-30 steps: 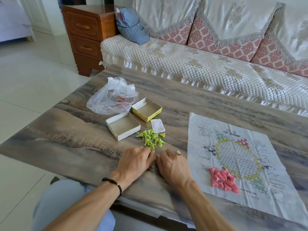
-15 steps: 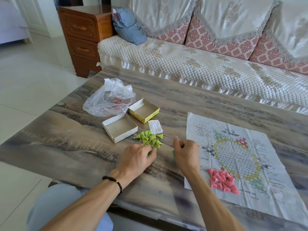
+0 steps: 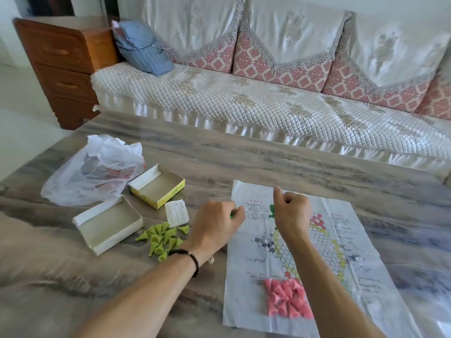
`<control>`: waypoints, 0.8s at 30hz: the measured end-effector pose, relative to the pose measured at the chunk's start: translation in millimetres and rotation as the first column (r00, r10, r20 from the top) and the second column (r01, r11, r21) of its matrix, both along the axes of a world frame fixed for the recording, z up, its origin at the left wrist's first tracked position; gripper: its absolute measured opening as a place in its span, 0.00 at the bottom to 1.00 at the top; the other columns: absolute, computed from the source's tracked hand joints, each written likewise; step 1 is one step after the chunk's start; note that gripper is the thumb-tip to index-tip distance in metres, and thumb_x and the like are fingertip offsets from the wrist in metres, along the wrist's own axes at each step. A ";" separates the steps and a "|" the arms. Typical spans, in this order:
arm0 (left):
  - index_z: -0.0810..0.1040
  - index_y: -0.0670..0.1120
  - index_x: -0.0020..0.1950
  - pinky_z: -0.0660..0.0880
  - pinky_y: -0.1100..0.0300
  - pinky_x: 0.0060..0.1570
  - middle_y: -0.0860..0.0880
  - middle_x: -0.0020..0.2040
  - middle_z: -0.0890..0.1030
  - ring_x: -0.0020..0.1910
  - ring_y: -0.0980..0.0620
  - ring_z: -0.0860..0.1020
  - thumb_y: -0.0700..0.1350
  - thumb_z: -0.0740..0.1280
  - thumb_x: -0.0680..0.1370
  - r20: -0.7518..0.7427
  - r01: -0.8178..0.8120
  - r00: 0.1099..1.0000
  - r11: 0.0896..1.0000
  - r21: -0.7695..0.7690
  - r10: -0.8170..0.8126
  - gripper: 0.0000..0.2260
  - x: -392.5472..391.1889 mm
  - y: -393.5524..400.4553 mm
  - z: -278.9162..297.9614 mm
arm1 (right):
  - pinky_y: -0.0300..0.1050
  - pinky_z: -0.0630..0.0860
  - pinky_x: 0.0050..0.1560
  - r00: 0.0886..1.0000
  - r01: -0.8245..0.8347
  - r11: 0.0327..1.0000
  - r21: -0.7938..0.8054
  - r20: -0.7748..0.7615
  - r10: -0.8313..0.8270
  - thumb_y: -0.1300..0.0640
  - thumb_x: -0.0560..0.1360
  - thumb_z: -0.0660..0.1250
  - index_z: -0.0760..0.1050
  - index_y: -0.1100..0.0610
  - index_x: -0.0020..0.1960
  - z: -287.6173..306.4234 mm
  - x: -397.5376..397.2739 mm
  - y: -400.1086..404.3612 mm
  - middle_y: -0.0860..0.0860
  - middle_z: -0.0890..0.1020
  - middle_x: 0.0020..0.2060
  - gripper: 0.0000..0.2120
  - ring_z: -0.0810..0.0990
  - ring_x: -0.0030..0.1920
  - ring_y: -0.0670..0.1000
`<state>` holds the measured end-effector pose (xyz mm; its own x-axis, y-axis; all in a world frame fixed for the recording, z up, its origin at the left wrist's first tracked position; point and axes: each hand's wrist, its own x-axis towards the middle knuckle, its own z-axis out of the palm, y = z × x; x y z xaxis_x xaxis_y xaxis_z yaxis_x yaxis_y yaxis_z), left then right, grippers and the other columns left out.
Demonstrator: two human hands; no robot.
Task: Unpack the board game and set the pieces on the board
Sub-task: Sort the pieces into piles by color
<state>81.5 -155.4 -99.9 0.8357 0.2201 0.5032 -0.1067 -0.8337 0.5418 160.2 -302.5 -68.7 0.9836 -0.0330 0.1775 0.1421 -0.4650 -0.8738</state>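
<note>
Green pieces point(image 3: 272, 211) in both hands point(image 3: 291, 211)

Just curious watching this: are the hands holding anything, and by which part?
Each hand, left and right, grips dark green pieces; curled fingers hide which part.

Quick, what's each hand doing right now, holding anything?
Left hand: fingers curled round dark green pieces, barely visible.
Right hand: fingers curled, holding dark green pieces above the paper board.
</note>
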 end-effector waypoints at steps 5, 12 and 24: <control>0.57 0.44 0.25 0.53 0.58 0.22 0.48 0.19 0.60 0.20 0.49 0.61 0.49 0.62 0.76 -0.080 -0.032 0.997 0.982 -0.185 0.018 0.23 76.2 -28.7 -14.1 | 0.44 0.60 0.29 0.997 0.060 0.997 0.039 -0.051 -0.058 0.55 0.76 0.63 0.55 0.53 0.23 -13.1 64.5 -17.2 0.46 0.58 0.17 0.27 0.66 0.28 0.51; 0.67 0.42 0.28 0.63 0.56 0.27 0.51 0.23 0.68 0.23 0.54 0.65 0.49 0.59 0.81 -0.108 -0.062 0.994 0.914 -0.401 0.020 0.22 133.3 -64.1 -24.8 | 0.40 0.59 0.26 0.997 -0.006 0.999 0.032 -0.081 0.008 0.52 0.76 0.64 0.59 0.55 0.25 -44.2 98.0 -24.6 0.48 0.61 0.20 0.24 0.60 0.24 0.49; 0.80 0.45 0.48 0.74 0.63 0.53 0.53 0.49 0.81 0.52 0.59 0.77 0.49 0.56 0.83 -0.188 0.104 0.945 0.792 -0.601 -0.267 0.15 125.4 -50.8 -15.6 | 0.40 0.76 0.45 0.963 -0.232 0.959 0.165 -0.103 0.250 0.56 0.82 0.54 0.80 0.63 0.47 -34.2 87.5 -46.0 0.54 0.84 0.43 0.18 0.82 0.46 0.49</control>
